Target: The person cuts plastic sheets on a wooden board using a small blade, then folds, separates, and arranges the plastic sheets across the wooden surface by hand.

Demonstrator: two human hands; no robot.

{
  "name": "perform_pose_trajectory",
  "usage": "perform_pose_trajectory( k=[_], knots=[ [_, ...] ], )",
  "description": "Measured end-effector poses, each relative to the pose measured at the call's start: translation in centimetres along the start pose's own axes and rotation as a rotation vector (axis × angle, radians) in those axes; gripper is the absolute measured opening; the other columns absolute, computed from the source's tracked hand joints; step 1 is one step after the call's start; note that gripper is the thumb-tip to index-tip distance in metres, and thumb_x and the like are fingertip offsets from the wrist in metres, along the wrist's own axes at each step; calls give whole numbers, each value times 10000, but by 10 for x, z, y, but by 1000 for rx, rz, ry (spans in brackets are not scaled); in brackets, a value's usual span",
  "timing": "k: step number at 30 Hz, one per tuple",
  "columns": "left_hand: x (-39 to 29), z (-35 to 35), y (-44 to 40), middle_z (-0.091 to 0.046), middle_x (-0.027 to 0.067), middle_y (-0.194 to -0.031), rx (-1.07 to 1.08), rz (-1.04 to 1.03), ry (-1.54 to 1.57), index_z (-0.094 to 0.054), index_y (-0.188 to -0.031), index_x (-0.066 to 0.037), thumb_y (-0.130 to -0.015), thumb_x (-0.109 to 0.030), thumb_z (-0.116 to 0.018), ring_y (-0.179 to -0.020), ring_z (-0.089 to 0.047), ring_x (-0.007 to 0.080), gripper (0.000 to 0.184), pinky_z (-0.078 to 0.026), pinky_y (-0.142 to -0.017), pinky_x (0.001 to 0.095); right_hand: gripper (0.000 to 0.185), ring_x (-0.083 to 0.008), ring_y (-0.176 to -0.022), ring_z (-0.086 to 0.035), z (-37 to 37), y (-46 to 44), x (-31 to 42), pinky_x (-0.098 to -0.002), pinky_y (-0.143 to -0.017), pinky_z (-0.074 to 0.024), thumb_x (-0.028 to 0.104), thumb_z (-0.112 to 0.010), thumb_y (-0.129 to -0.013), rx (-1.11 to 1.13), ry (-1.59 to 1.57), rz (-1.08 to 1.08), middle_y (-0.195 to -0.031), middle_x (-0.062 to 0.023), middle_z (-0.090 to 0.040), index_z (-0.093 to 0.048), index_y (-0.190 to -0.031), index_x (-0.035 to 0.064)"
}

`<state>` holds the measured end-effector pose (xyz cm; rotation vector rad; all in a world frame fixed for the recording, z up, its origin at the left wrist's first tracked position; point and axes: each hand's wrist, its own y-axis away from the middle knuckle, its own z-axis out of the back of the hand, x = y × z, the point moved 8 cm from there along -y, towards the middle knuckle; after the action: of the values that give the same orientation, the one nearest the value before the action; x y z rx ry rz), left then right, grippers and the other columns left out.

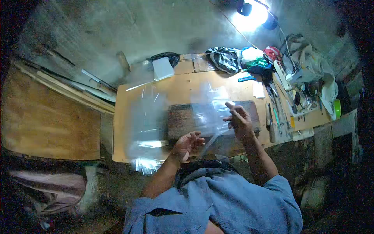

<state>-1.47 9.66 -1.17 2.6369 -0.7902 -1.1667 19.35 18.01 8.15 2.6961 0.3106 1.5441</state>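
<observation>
Clear plastic sheet, blurred, long axis pointing forward, over dark board, left hand, right hand, fingers spread

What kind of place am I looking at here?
Probably a small, makeshift workshop. The worktable has clear plastic sheets spread on it, what look like hand tools line its right side, and a bright lamp lights it from beyond.

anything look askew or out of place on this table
Yes, slightly: the clear plastic on the left pokes past the near edge of the table, unsupported there, so it might slip. The pile along the far right side also looks jumbled. I see no clear spill.
</observation>
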Motion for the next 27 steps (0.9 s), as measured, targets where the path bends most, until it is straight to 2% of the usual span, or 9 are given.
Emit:
perform_pose_trajectory(
  k=[1, 4, 7, 12, 18, 20, 22, 24, 27],
  knots=[
    [2, -8, -6, -629, 118, -1035, 85, 20, 19, -432, -1241, -47, -856, -421, -615, -927, -622, 229, 567, -512, -815, 371, 91, -160, -738, -671, 8, -2, -2, -243, -511, -487, 149, -558, -915, -9, 2, 6, -1248, -151, -546, -576, -952, 68],
    [1, -22, -18, -623, 65, -1024, 17, 97, 36, -464, -1209, -66, -853, -342, -650, -901, -615, 174, 488, -504, -731, 298, 144, -139, -629, -632, 47, -5, -22, -222, -441, -421, 223, -599, -900, -187, 135, -89, -930, -29, -661, -588, -966, 95],
    [3, -9, -38, -612, -6, -956, -221, 55, -246, -526, -1120, -82, -881, -264, -637, -825, -582, 92, 320, -465, -642, 221, 179, -154, -666, -656, 66, -4, -35, -220, -433, -433, 235, -574, -915, -222, 243, -141, -996, -47, -647, -556, -1000, 79],
    [14, 0, -40, -565, -34, -1006, -276, 47, -441, -514, -1164, -109, -878, -353, -631, -891, -524, 74, 394, -419, -696, 215, 187, -143, -622, -630, 57, -1, -35, -236, -446, -431, 258, -548, -930, -183, 135, -211, -1085, -77, -643, -522, -1016, 94],
    [27, -19, -30, -540, 61, -1129, -121, 52, -111, -372, -1332, -85, -872, -504, -568, -1077, -484, 170, 653, -392, -880, 276, 57, -63, -519, -535, -14, 11, -8, -191, -437, -410, 198, -517, -945, 98, -251, -212, -1162, -161, -603, -504, -930, 144],
    [38, -35, -29, -503, 147, -1233, -3, 175, 31, -283, -1384, -32, -837, -572, -557, -1144, -476, 225, 816, -387, -958, 325, 61, -62, -495, -525, -19, 10, -2, -190, -422, -405, 198, -498, -953, 140, -125, -82, -1194, -187, -579, -500, -950, 137],
    [43, -50, -27, -483, 183, -1261, 119, 213, 104, -252, -1393, -12, -819, -579, -567, -1159, -475, 244, 865, -387, -977, 341, 70, -62, -471, -515, -33, 11, 16, -189, -408, -400, 198, -479, -960, 182, 2, 51, -1226, -212, -554, -496, -970, 130],
    [44, -70, -23, -463, 218, -1289, 244, 254, 175, -222, -1401, 7, -801, -586, -577, -1174, -475, 263, 915, -387, -995, 357, 52, -50, -419, -424, -48, 17, 25, -216, -353, -334, 195, -463, -961, 240, -312, -125, -1259, -210, -536, -488, -947, 152],
    [43, -100, -13, -478, 214, -1283, 383, 369, 383, -211, -1406, 0, -790, -570, -598, -1145, -508, 268, 924, -427, -960, 344, 45, -51, -411, -429, -53, 20, 41, -205, -352, -327, 188, -464, -960, 293, -301, -75, -1264, -209, -533, -492, -957, 152]
  ],
)
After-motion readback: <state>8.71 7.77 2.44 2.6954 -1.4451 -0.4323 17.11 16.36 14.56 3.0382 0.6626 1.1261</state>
